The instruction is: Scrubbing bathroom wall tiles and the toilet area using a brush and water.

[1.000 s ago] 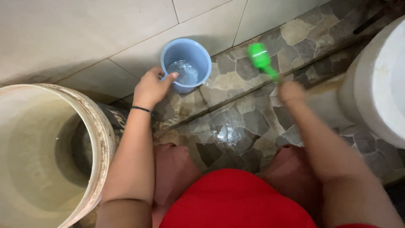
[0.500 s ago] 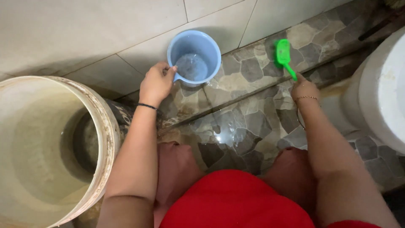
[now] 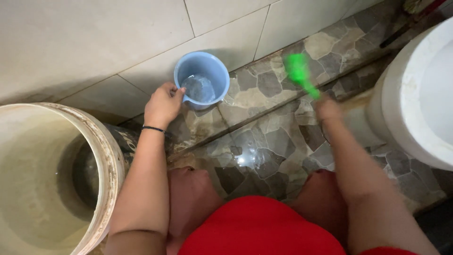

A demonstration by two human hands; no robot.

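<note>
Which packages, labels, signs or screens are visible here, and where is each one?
None are in view. A dark object behind the large beige bucket bears pale marks, too hidden to tell what it is. The left hand touches a plain blue pail; the right hand holds a plain green brush.

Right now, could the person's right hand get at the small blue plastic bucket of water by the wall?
Probably yes: the right hand holds a green brush, but only bare stone floor lies before the blue bucket.
</note>
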